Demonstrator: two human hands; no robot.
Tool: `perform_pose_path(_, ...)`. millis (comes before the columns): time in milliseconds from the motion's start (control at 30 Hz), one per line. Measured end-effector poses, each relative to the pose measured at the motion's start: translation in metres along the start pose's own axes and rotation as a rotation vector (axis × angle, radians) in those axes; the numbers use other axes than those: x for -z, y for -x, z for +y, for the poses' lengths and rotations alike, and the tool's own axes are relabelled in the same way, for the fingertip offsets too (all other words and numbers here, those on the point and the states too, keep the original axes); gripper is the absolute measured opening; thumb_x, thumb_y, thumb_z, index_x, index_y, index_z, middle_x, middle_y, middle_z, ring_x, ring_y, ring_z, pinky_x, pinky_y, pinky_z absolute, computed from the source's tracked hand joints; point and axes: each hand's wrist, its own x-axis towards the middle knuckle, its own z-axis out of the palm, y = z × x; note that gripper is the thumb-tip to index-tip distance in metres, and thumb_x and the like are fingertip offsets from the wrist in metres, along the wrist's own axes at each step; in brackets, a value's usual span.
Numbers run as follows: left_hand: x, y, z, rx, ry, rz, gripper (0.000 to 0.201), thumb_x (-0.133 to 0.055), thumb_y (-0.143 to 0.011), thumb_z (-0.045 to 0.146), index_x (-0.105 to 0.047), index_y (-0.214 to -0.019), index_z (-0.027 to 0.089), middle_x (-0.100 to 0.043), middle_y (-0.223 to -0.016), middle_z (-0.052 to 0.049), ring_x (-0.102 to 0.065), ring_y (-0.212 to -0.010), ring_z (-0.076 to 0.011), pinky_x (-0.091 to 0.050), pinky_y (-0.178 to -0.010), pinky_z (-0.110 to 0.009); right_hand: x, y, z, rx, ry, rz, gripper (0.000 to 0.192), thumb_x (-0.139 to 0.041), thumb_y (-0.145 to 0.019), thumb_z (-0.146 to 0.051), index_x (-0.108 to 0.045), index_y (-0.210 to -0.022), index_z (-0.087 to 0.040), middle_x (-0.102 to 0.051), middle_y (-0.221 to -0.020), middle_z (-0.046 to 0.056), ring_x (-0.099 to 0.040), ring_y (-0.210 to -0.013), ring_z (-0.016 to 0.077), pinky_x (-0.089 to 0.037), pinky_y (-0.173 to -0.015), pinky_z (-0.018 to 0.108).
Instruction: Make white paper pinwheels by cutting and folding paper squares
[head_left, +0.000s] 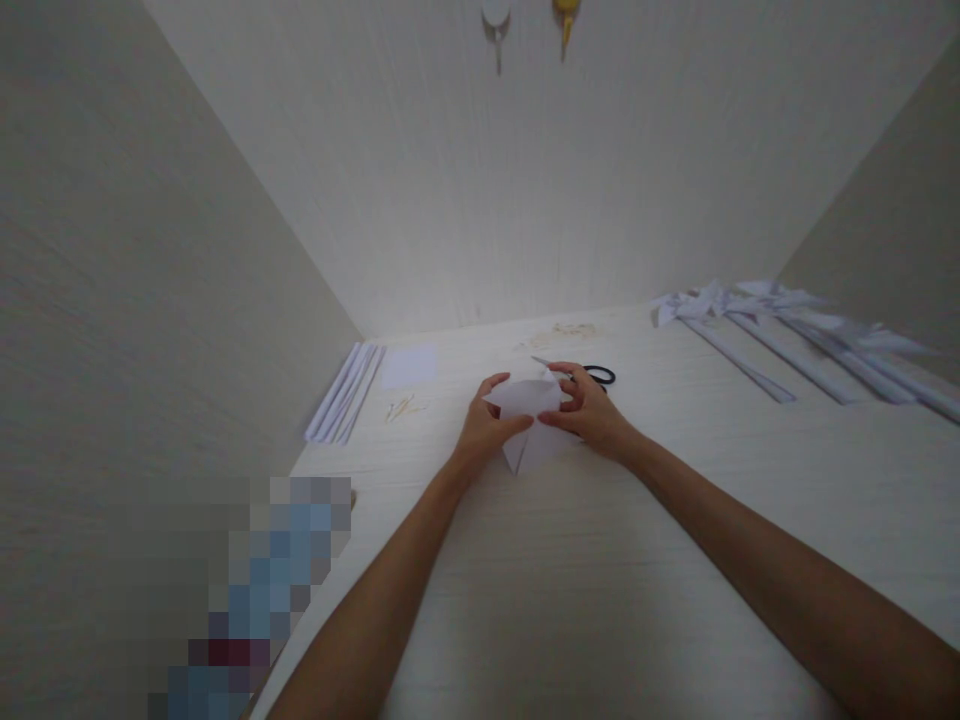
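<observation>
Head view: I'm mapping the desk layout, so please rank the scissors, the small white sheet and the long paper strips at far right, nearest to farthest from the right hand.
1. Scissors: just behind the right hand.
2. Small white sheet: back left.
3. Long paper strips: far right.

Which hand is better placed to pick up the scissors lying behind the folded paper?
Probably the right hand: the scissors lie just beyond its fingers. The left hand grips the folded paper on the far side.
</observation>
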Motion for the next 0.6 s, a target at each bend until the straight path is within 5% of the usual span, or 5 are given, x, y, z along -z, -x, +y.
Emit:
perform_pose_path(367, 0.01, -0.001, -0.002, 0.03, 0.186, -0.196, 0.041, -0.063, -0.06, 0.038, -0.057, -0.093, 0.015, -0.063, -0.084, -0.007, -0.059, -0.072, -0.017, -0.045, -0.06, -0.026, 0.001, -0.003, 0.003, -0.043, -0.103, 0.076, 0.062, -0.069, -0.05, -0.016, -0.035, -0.102, -0.026, -0.056, -0.09, 0.0, -0.059, -0.062, 0.0107, -0.05, -0.056, 0.025)
perform_pose_path(600, 0.011, -0.005, -0.007, 0.081, 0.2, -0.194, 0.046, -0.051, -0.067, 0.054, -0.062, -0.085, 0.013, -0.063, -0.074, -0.01, -0.058, -0.068, -0.018, -0.044, -0.055, -0.026, 0.002, -0.003, 0.005, -0.021, -0.136, 0.112, 0.061, -0.07, -0.05, -0.016, -0.033, -0.097, -0.027, -0.055, -0.09, -0.001, -0.058, -0.06, 0.0084, -0.048, -0.054, 0.022)
